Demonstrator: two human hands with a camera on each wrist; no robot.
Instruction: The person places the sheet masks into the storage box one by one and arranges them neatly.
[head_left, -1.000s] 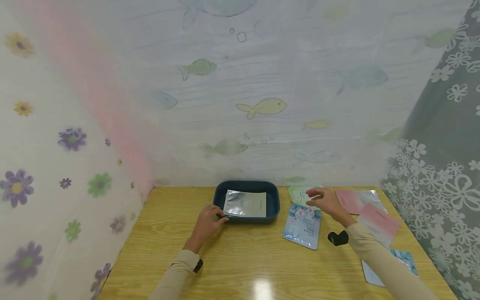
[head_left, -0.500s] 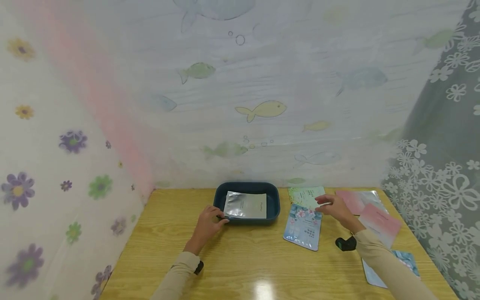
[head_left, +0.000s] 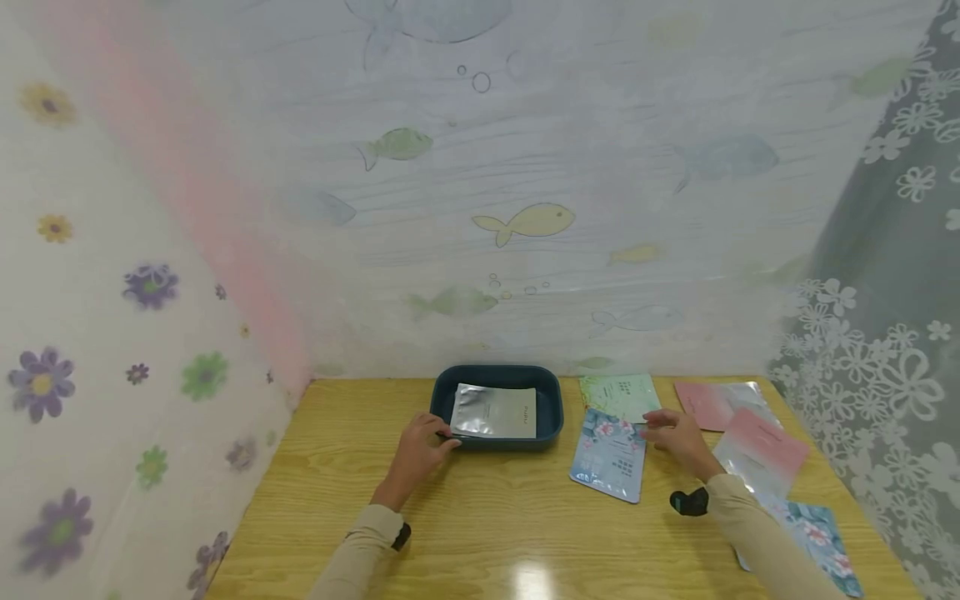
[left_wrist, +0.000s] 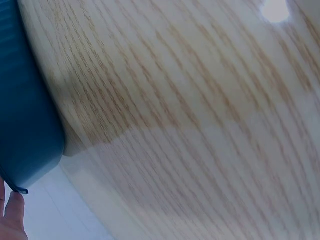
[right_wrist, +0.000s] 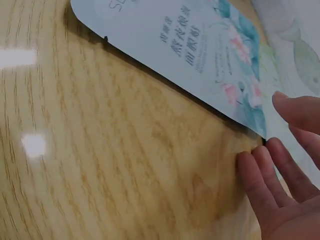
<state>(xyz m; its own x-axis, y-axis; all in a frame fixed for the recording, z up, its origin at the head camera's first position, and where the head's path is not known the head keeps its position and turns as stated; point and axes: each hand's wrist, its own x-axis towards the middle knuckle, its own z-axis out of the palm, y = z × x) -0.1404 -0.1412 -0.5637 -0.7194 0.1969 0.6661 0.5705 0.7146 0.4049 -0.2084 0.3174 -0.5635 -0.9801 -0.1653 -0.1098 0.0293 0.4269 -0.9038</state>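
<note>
My left hand (head_left: 417, 454) holds the near left corner of a dark blue plastic tub (head_left: 552, 421), thumb and fingers at its rim. Inside the tub lies a silver sheet mask packet (head_left: 491, 412). At the top right corner of a blue floral sheet mask packet (head_left: 611, 457) is my right hand (head_left: 678, 437). In the right wrist view its fingertips (right_wrist: 272, 145) are at the corner of that packet, and the thumb stands apart from them. Behind lies a green sheet mask packet (head_left: 626, 396), partly under the blue one.
To the right lie two pink and silver packets (head_left: 765, 450) (head_left: 712, 404). Another blue floral packet (head_left: 821, 537) is partly covered by my right sleeve (head_left: 757, 525). The wooden table (head_left: 480, 517) ends at a fish-print curtain (head_left: 525, 275) at the back.
My right hand has moved right and toward me, from above the green packet to the blue floral packet's corner. My left hand has stayed at the tub's rim.
</note>
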